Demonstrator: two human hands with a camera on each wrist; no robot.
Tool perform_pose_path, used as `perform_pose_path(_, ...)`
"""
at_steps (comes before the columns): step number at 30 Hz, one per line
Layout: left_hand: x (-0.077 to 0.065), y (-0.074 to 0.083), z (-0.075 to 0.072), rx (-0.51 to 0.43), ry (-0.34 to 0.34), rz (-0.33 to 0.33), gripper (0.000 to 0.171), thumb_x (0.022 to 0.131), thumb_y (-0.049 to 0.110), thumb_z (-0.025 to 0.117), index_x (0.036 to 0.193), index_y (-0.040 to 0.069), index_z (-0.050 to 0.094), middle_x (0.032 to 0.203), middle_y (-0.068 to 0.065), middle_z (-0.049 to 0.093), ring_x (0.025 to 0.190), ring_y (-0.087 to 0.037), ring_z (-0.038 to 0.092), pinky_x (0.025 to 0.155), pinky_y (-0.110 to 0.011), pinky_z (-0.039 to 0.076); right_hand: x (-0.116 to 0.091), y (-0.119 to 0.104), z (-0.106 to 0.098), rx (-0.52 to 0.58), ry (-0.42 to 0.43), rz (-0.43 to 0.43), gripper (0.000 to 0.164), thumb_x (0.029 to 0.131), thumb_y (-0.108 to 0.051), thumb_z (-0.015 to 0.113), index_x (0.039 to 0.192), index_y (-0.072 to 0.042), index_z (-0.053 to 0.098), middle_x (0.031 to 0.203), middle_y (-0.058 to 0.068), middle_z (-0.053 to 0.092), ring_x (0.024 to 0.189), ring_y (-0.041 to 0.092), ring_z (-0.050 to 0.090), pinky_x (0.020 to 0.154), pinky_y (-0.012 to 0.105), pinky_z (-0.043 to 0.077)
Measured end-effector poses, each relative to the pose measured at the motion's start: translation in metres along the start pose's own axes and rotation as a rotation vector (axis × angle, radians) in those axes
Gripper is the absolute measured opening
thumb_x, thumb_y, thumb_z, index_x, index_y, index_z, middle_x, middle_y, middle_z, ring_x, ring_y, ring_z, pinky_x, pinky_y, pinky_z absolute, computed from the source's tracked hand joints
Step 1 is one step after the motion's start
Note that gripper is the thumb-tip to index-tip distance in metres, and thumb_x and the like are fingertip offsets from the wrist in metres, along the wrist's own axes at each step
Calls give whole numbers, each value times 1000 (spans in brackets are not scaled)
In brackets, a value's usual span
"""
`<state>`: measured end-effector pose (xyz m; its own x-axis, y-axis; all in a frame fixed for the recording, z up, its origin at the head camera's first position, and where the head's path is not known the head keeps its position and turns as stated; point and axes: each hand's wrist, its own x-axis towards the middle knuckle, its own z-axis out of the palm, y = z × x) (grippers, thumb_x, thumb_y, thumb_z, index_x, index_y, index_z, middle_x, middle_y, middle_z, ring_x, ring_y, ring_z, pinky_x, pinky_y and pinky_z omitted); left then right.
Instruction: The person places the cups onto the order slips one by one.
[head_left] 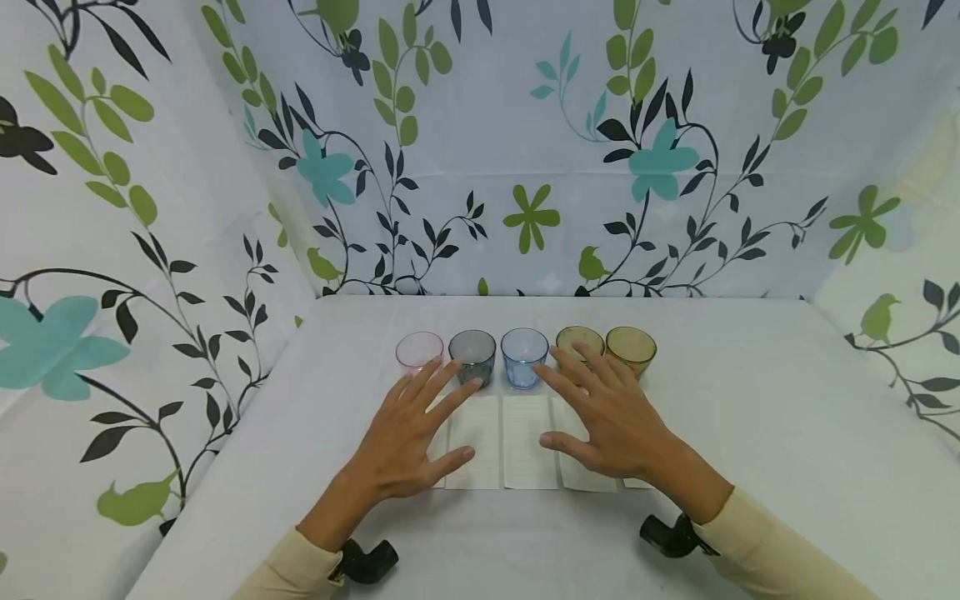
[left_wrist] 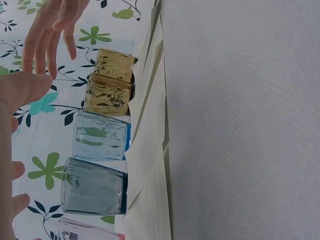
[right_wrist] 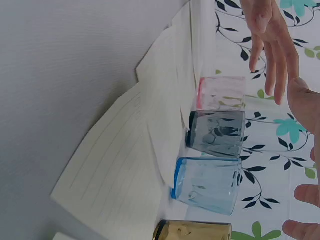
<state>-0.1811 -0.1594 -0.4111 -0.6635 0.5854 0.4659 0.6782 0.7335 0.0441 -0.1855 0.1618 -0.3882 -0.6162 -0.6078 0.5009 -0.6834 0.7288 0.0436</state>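
My left hand point(head_left: 408, 437) hovers over the left side of a row of lined paper sheets point(head_left: 474, 442), fingers spread and holding nothing. My right hand point(head_left: 618, 421) is spread the same way above the right side of that row. Behind the sheets stand several glass tumblers: a pink tumbler point(head_left: 417, 346), a grey tumbler point(head_left: 471, 346), a blue tumbler point(head_left: 522, 367) and two amber tumblers point(head_left: 632, 346). In the head view, left fingertips overlap the pink and grey ones, right fingertips the blue and amber ones. Both wrist views show the hands raised above the papers point(right_wrist: 110, 165).
A white-covered table point(head_left: 750, 400) stretches out on both sides of the row. Behind it hangs a cloth point(head_left: 465, 117) patterned with leaves, flowers and birds. A black camera point(head_left: 367, 560) is strapped at the left wrist, another black camera point(head_left: 667, 536) at the right.
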Motion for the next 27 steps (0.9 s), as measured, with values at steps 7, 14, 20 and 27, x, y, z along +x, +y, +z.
perform_pose_path(7, 1, -5, 0, -9, 31, -26, 79, 90, 60, 56, 160, 32, 30, 168, -2, 25, 152, -34, 25, 115, -63, 31, 13, -5, 4, 26, -24, 14, 81, 93, -72, 50, 158, -25, 37, 161, 9, 38, 148, 39, 29, 109, 70, 34)
perform_pose_path(14, 1, -13, -3, -31, 52, -77, 79, 90, 58, 58, 160, 30, 32, 166, -5, 29, 152, -34, 26, 114, -63, 31, 23, -7, 11, 19, -43, 5, 81, 92, -69, 54, 157, -22, 39, 160, 11, 41, 148, 41, 31, 110, 68, 34)
perform_pose_path(20, 3, -19, -7, -44, 60, -127, 79, 90, 57, 58, 159, 29, 33, 167, -1, 26, 153, -32, 24, 116, -63, 29, 37, -7, 14, -1, -71, -17, 82, 92, -69, 53, 158, -23, 37, 161, 10, 39, 149, 40, 30, 111, 66, 35)
perform_pose_path(27, 3, -28, -9, -59, 90, -184, 80, 89, 55, 60, 160, 31, 31, 167, -3, 27, 153, -34, 24, 114, -66, 30, 55, -12, 16, -5, -79, -31, 83, 92, -69, 54, 158, -22, 36, 161, 9, 39, 150, 39, 29, 112, 65, 34)
